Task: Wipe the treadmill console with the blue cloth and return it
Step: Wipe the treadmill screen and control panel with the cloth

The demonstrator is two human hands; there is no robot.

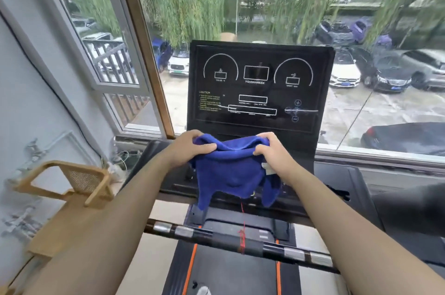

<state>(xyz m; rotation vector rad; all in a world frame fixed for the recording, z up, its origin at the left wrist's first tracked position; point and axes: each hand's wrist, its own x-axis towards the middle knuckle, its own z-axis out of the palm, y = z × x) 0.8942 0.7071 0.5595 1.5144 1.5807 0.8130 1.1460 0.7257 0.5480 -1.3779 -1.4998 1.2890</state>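
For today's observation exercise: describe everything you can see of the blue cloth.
The cloth is deep blue and fluffy, like terry or microfibre, with a small white tag near its right edge. It hangs crumpled, bunched along the top and drooping in two uneven lobes. The left hand and right hand each grip its top edge, holding it in the air just below the black console.
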